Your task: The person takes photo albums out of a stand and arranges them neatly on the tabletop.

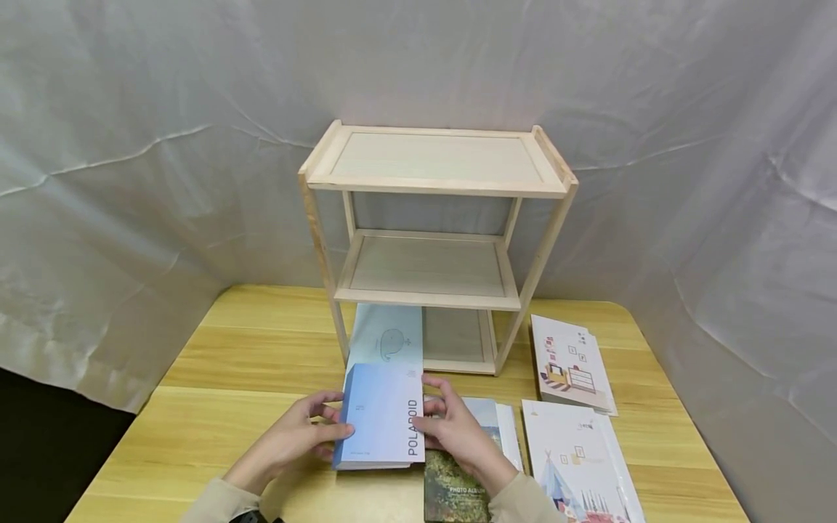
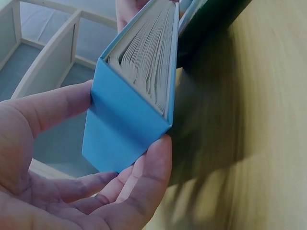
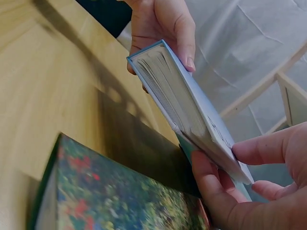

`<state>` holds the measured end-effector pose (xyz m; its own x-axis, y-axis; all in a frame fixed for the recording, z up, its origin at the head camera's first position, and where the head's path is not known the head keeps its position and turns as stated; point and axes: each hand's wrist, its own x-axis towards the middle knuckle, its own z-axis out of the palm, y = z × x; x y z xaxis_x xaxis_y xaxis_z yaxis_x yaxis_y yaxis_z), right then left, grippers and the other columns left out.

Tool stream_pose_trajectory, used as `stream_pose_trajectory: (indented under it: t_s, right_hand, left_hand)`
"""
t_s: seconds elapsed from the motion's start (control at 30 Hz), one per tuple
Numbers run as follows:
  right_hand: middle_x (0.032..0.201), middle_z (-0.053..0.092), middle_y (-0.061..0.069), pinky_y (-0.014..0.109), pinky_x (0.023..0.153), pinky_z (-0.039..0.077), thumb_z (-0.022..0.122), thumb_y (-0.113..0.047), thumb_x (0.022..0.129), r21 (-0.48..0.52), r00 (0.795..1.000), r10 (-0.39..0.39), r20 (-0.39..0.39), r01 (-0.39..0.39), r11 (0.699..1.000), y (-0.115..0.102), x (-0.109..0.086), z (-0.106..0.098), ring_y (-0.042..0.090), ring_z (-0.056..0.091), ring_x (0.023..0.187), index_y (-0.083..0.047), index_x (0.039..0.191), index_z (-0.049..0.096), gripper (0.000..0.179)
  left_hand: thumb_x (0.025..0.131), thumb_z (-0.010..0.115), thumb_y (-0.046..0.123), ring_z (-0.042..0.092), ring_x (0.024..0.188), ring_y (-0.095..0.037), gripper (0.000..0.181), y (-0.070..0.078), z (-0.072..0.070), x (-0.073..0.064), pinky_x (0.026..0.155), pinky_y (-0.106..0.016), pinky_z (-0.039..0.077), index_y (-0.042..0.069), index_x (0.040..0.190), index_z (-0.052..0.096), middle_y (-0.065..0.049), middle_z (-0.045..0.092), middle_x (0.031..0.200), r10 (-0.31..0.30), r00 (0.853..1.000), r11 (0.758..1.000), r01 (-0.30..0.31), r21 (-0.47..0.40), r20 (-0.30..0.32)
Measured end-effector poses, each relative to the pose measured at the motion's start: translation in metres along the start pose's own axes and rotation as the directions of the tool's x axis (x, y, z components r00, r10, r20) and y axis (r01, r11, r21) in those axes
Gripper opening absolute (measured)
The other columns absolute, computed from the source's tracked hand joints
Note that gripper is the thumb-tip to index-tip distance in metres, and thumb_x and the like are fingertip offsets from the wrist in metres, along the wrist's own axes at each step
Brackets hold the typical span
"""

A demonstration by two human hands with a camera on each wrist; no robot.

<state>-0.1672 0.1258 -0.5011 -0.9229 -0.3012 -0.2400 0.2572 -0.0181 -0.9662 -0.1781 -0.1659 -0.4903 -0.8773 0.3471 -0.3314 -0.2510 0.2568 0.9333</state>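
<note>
A thick blue photo album (image 1: 382,414) marked POLAROID is held between both hands, raised above the table. My left hand (image 1: 297,439) grips its left side; in the left wrist view thumb and fingers lie about the blue spine (image 2: 120,124). On the opposite side, my right hand (image 1: 461,432) pinches the opening edge, thumb on the cover and fingers underneath, as the right wrist view shows with the page block (image 3: 168,86). Beneath the right hand lies a photo album with a garden picture (image 1: 451,483). Behind the blue album is a pale album with a whale drawing (image 1: 392,338).
A three-tier wooden shelf (image 1: 428,298) stands at the back of the table (image 1: 261,363); the whale album extends onto its bottom tier. Two stacks of white illustrated albums, the far stack (image 1: 565,359) and the near stack (image 1: 575,450), lie at the right. Grey cloth hangs behind.
</note>
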Motion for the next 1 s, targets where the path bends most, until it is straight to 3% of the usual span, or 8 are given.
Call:
stream_pose_trajectory:
  t_s: [0.4, 0.7, 1.0]
  right_hand:
    - [0.114, 0.063, 0.019, 0.024, 0.063, 0.054, 0.066, 0.004, 0.099, -0.058, 0.998, -0.023, 0.065, 0.027, 0.998, 0.001, -0.011, 0.022, 0.016, 0.064, 0.078, 0.001, 0.166, 0.021, 0.081]
    - [0.115, 0.062, 0.019, 0.029, 0.067, 0.063, 0.070, 0.002, 0.098, -0.055, 0.997, 0.018, 0.074, -0.014, 0.998, 0.003, -0.020, 0.039, 0.020, 0.071, 0.088, -0.003, 0.164, 0.028, 0.079]
    - [0.118, 0.059, 0.019, 0.036, 0.077, 0.069, 0.069, -0.001, 0.100, -0.027, 0.991, 0.064, 0.119, -0.062, 0.998, 0.009, -0.024, 0.049, 0.025, 0.075, 0.093, 0.001, 0.166, 0.018, 0.083]
  left_hand:
    - [0.094, 0.083, 0.017, 0.068, 0.089, -0.024, 0.081, -0.012, -0.012, -0.021, 0.073, -0.041, 0.067, -0.010, 0.157, 0.038, -0.015, 0.057, 0.114, -0.050, 0.999, 0.999, 0.050, -0.019, 0.021]
    - [0.097, 0.080, 0.015, 0.066, 0.093, -0.025, 0.081, -0.025, -0.024, -0.036, 0.077, -0.046, 0.067, -0.010, 0.159, 0.034, -0.015, 0.058, 0.116, -0.091, 0.994, 0.995, 0.093, -0.025, 0.052]
    - [0.097, 0.079, 0.014, 0.066, 0.092, -0.025, 0.082, -0.034, -0.027, -0.044, 0.076, -0.045, 0.067, -0.012, 0.158, 0.032, -0.016, 0.058, 0.114, -0.122, 0.990, 0.992, 0.125, -0.032, 0.073]
